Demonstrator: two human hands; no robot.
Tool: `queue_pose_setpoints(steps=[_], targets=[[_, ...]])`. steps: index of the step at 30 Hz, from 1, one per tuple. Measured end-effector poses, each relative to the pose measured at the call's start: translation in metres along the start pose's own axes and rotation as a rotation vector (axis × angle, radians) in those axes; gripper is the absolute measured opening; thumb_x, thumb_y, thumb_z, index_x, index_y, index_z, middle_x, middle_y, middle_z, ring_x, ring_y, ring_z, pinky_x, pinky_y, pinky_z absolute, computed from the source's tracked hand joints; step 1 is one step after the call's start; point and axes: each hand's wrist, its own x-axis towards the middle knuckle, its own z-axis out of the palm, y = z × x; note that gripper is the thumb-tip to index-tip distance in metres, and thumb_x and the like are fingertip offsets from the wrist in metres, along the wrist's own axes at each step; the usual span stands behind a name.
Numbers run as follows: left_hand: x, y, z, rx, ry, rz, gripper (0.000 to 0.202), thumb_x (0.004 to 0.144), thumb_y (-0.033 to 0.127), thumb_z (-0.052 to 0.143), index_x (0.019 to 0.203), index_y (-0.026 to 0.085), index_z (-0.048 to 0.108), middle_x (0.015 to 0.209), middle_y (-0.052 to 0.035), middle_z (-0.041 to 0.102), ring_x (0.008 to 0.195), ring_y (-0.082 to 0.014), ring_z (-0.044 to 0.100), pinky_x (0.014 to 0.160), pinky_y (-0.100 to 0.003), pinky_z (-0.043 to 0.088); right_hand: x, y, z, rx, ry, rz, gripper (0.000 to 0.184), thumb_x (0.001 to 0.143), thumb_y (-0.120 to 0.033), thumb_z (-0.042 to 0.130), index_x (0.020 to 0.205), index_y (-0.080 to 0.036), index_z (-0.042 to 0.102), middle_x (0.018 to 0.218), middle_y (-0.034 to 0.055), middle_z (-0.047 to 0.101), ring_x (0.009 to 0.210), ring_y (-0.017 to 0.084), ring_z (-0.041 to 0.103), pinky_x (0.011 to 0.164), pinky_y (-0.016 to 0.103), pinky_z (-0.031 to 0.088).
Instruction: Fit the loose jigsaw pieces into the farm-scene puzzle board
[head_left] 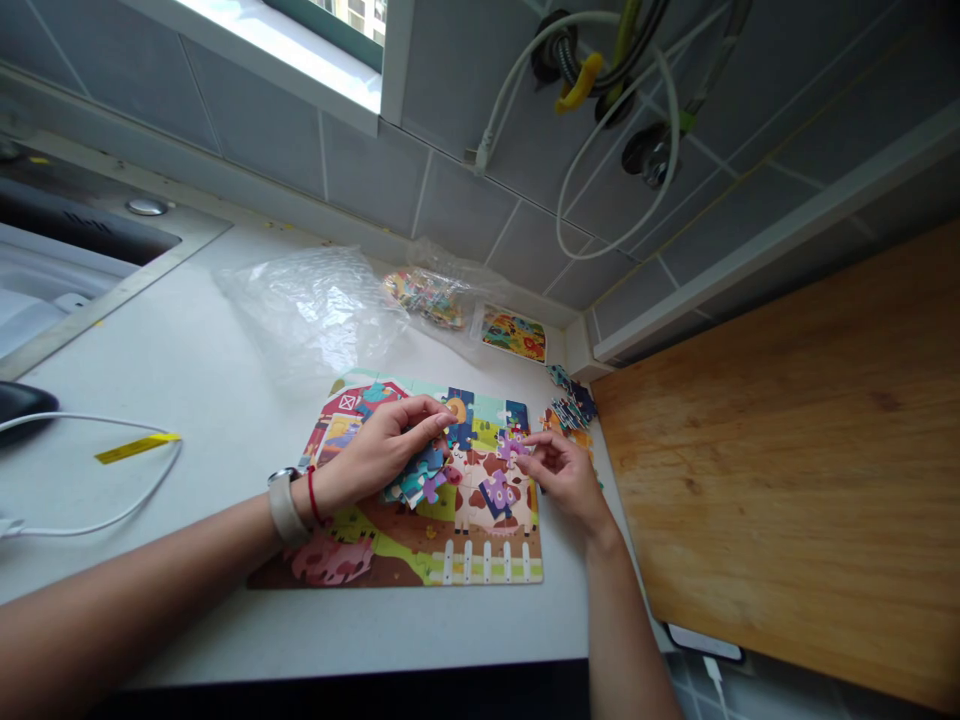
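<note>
The puzzle (405,525) mixes brown, green and pale blue. On it, the cow (466,487) is cream with brown patches, the pig (330,557) pink with darker spots, the fence (487,565) white. One loose piece (496,494) is purple and navy. The surface (202,625) is white, the wall tiles (375,170) grey with pale lines, the wooden board (787,450) orange-brown and grained. The bracelet (311,495) is red, the watch strap (285,510) greyish beige.

2 hands (394,440), 1 farm puzzle (409,545), 1 picture card (514,334), 1 watch (286,512), 1 red bracelet (311,494).
</note>
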Motion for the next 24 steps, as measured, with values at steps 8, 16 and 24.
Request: queue_pose_setpoints(steps=[8,16,24], targets=[[-0.001,0.001,0.0,0.017,-0.01,-0.021,0.05,0.095,0.066,0.058,0.089,0.017,0.069,0.075,-0.0004,0.064,0.068,-0.0145,0.054,0.066,-0.024,0.047,-0.012,-0.016,-0.006,-0.222,-0.395,0.089,0.067,0.072,-0.039,0.094,0.134,-0.026,0.074,0.062,-0.0088,0.05,0.056,0.011,0.042,0.056,0.024,0.034],[-0.002,0.003,0.0,-0.008,-0.014,-0.084,0.055,0.092,0.071,0.059,0.09,0.017,0.069,0.074,-0.0011,0.064,0.065,-0.0143,0.053,0.059,-0.024,0.045,-0.013,-0.018,0.0,-0.306,-0.39,0.085,0.047,0.074,-0.033,0.093,0.114,-0.025,0.068,0.067,-0.0081,0.057,0.06,0.012,0.05,0.056,0.024,0.036],[-0.002,0.004,0.0,0.021,0.003,-0.071,0.055,0.091,0.072,0.06,0.087,0.018,0.069,0.076,-0.0012,0.064,0.067,-0.015,0.054,0.061,-0.024,0.046,-0.012,-0.018,-0.005,-0.409,-0.236,0.045,0.037,0.076,-0.04,0.092,0.098,-0.024,0.068,0.07,-0.0053,0.059,0.064,0.015,0.053,0.059,0.026,0.038]])
